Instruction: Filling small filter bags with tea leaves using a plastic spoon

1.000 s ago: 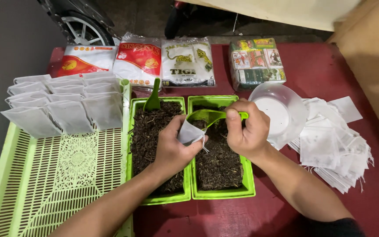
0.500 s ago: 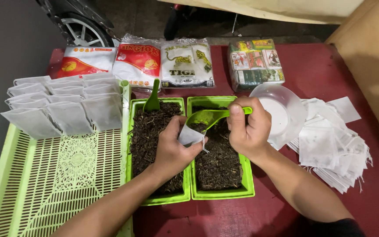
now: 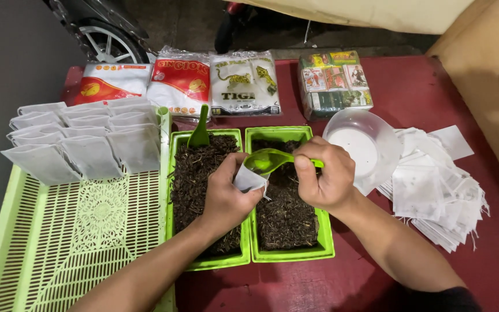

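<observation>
My left hand (image 3: 226,195) holds a small white filter bag (image 3: 248,179) open over the gap between two green trays of dark loose tea. My right hand (image 3: 326,175) grips a green plastic scoop (image 3: 268,160) by its handle, its bowl tipped at the mouth of the bag. The left tea tray (image 3: 177,150) has a second green scoop (image 3: 200,130) standing in the leaves. The right tea tray (image 3: 324,242) lies under both hands.
A large light-green lattice tray (image 3: 59,242) at the left carries rows of filled white bags (image 3: 82,141). A heap of flat empty bags (image 3: 434,188) and a clear plastic bowl (image 3: 360,147) lie on the red table at the right. Several printed packets (image 3: 181,81) and a wrapped stack of boxes (image 3: 333,84) line the far edge.
The scoop's bowl has tilted down closer onto the bag's mouth. Both hands stay in nearly the same place.
</observation>
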